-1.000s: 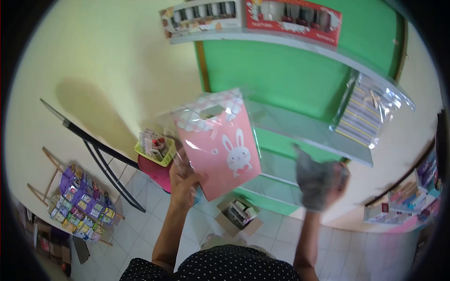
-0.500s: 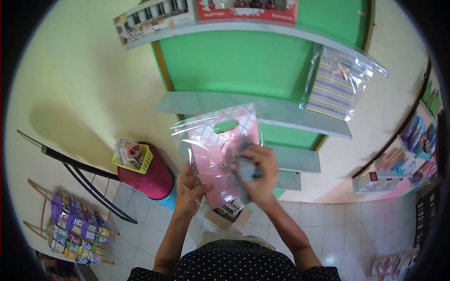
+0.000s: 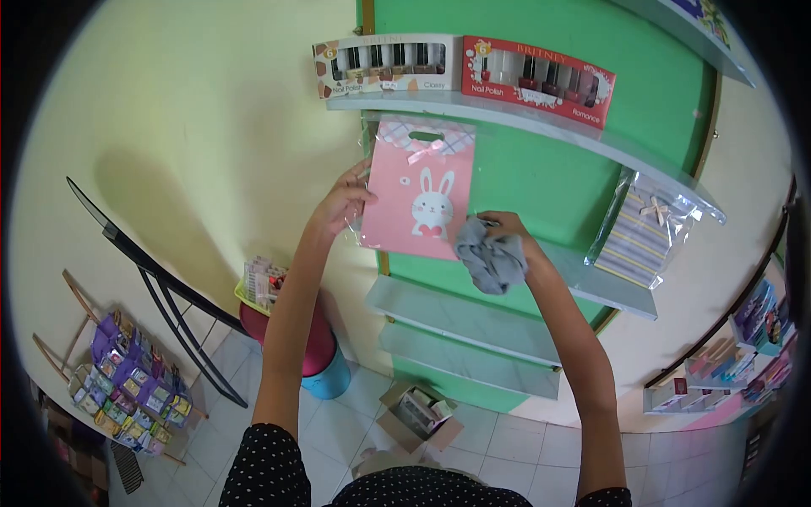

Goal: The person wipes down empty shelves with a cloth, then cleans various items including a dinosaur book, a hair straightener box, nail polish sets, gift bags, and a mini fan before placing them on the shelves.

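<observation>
A pink gift bag [image 3: 393, 198] with a white rabbit, a plaid top and a small bow is upright in clear plastic at shelf height. My left hand [image 3: 345, 201] grips its left edge, thumb on the front and fingers behind. In my right hand [image 3: 504, 226] is a crumpled grey cloth [image 3: 492, 260], right at the bag's lower right corner. The bag overlaps the left end of a marbled shelf [image 3: 591, 283] in this view. To the right, a grey and yellow striped gift bag [image 3: 635, 232] in plastic stands on that same shelf.
Two nail polish boxes, one beige [image 3: 384, 84] and one red [image 3: 541, 106], stand on the shelf above. Below are an open cardboard box [image 3: 393, 422] on the tiles and a maroon drum [image 3: 317, 346] bearing a yellow basket [image 3: 247, 296]. A black metal frame [image 3: 160, 266] leans left.
Both hands have moved up and forward, carrying the pink gift bag from chest height to the shelf. The grey cloth has left the bag's front for its lower right corner.
</observation>
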Tool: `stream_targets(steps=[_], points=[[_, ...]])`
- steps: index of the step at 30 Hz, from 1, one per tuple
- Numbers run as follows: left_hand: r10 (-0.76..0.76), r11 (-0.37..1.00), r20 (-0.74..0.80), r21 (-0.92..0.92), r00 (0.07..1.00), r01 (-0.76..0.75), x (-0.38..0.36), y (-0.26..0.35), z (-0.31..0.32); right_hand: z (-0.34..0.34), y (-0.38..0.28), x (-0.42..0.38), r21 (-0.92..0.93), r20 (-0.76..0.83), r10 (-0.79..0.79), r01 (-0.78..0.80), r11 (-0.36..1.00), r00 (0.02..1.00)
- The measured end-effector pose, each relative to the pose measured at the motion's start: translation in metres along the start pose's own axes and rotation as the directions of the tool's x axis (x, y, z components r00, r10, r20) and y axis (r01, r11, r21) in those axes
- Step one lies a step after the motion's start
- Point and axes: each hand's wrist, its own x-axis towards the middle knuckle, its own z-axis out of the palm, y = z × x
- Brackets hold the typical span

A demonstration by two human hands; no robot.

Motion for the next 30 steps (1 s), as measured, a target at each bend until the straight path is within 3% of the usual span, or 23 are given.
stream_targets(steps=[1, 6, 8, 10, 12, 15, 21, 23, 24, 25, 28, 29, 30], points=[[0.012, 0.997, -0.050, 0.077, 0.999, -0.008, 0.008, 0.002, -0.006, 0.003, -0.001, 0.014, 0.017, -0.003, 0.018, -0.018, 1.000, 1.000], [0.138, 0.984, 0.000, 0.112, 0.990, -0.137, 0.042, -0.002, -0.055, 0.013, 0.007, 0.075, -0.044, -0.075, -0.003, 0.000, 0.999, 0.997], [0.168, 0.978, 0.010, 0.128, 0.986, -0.168, 0.052, -0.005, -0.071, 0.014, 0.019, 0.096, -0.295, -0.249, -0.018, -0.058, 0.954, 0.968], [0.083, 0.987, -0.098, 0.143, 0.992, -0.068, 0.059, -0.008, -0.082, 0.017, 0.029, 0.104, -0.324, -0.250, -0.078, -0.008, 0.946, 0.965], [0.116, 0.991, -0.074, 0.067, 0.990, -0.111, 0.062, -0.010, -0.082, 0.031, 0.021, 0.097, -0.624, -0.323, -0.288, 0.026, 0.781, 0.901], [0.147, 0.989, -0.038, 0.010, 0.988, -0.147, 0.066, -0.017, -0.090, 0.045, 0.007, 0.087, -0.659, -0.345, -0.281, -0.018, 0.752, 0.895], [0.155, 0.986, -0.042, 0.065, 0.987, -0.153, 0.066, -0.021, -0.095, 0.050, 0.006, 0.083, -0.642, -0.369, -0.261, -0.042, 0.765, 0.892], [0.091, 0.940, -0.178, 0.340, 0.980, -0.025, 0.066, -0.023, -0.105, 0.051, 0.004, 0.078, -0.626, -0.369, -0.242, -0.048, 0.778, 0.898], [0.075, 0.944, -0.189, 0.330, 0.979, -0.009, 0.063, -0.020, -0.101, 0.052, 0.003, 0.076, -0.612, -0.366, -0.232, -0.045, 0.790, 0.901], [0.076, 0.915, -0.267, 0.401, 0.961, 0.039, 0.057, -0.019, -0.099, 0.047, 0.005, 0.075, -0.711, -0.299, -0.337, 0.027, 0.703, 0.893], [0.071, 0.858, -0.402, 0.492, 0.913, 0.149, 0.030, -0.012, -0.093, 0.028, -0.001, 0.053, -0.793, -0.326, -0.418, -0.004, 0.609, 0.848], [0.135, 0.851, -0.409, 0.515, 0.902, 0.106, 0.012, -0.010, -0.094, 0.021, -0.004, 0.037, -0.838, -0.321, -0.472, -0.015, 0.545, 0.821], [0.262, 0.767, -0.385, 0.639, 0.885, 0.051, -0.006, -0.013, -0.110, 0.027, -0.016, 0.015, -0.815, -0.382, -0.469, -0.051, 0.578, 0.796]])
